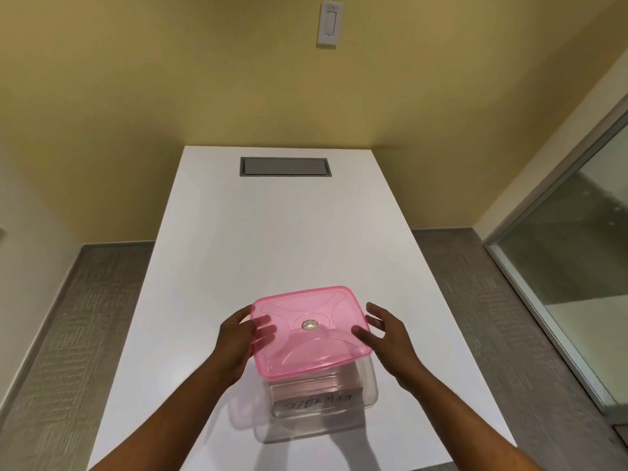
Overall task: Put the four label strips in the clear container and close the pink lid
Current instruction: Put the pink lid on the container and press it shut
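A translucent pink lid (307, 329) hovers over the clear container (368, 390), which stands on the white table near its front edge. My left hand (238, 338) grips the lid's left edge, its fingers showing through the plastic from underneath. My right hand (385, 334) holds the lid's right edge with fingers spread beneath it. The lid sits slightly tilted and offset toward the far side, so the container's near wall shows below it. Inside, a white label strip (317, 402) with handwritten letters leans against that near wall. I cannot make out any other strips.
The white table (272, 232) stretches away to a yellow wall, with a grey cable hatch (284, 166) set into its far end. Grey carpet lies on both sides. A glass partition (571, 266) stands at the right.
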Motion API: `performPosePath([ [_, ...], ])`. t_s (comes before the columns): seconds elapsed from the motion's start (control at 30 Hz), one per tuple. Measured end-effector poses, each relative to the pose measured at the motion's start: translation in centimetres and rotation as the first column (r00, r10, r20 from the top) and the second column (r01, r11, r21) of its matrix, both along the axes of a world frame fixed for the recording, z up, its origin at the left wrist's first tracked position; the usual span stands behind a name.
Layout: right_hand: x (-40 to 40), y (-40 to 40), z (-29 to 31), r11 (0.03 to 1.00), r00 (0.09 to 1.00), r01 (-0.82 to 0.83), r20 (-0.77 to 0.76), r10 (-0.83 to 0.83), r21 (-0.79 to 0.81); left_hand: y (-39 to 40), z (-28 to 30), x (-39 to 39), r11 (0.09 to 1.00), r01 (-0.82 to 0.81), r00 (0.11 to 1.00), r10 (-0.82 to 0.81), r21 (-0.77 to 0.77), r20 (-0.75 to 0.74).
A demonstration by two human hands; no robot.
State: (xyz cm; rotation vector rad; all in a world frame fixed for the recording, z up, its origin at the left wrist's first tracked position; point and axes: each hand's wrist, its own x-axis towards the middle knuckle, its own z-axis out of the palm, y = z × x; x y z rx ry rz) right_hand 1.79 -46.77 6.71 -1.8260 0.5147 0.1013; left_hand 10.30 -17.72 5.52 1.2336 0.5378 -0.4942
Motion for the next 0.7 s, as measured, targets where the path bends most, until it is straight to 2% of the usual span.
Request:
performPosePath([
  [0.07,-0.1,-0.4,-0.7,0.995,0.995,0.095,-0.016,-0.095,-0.008,-0.4,-0.2,-1.1,0.992,0.051,0.995,-0.061,0.114,0.085],
  [0.17,-0.8,-0.7,-1.9,0.989,0.994,0.100,-0.028,-0.104,-0.105,-1.3,-0.3,-3.0,0.930,0.126,0.958,-0.205,0.344,0.203],
  [0.3,-2.3,-0.7,-3.6,0.979,0.996,0.036,-0.072,-0.052,-0.200,-1.7,-1.8,-4.6,0.771,0.221,0.920,-0.368,0.597,0.134],
  [0.37,-2.9,-0.5,-4.5,0.964,0.994,-0.011,-0.110,-0.019,-0.266,-1.7,-2.9,-5.4,0.739,0.249,0.921,-0.380,0.626,0.082],
  [0.53,-4.0,0.2,-6.5,0.880,0.975,-0.158,-0.212,0.067,-0.448,-2.1,-4.9,-7.0,0.738,0.240,0.946,-0.323,0.631,0.017],
  [0.7,-4.6,1.0,-7.4,0.847,0.980,-0.152,-0.190,0.062,-0.510,-2.8,-6.0,-8.0,0.741,0.152,0.979,-0.202,0.654,0.002],
])
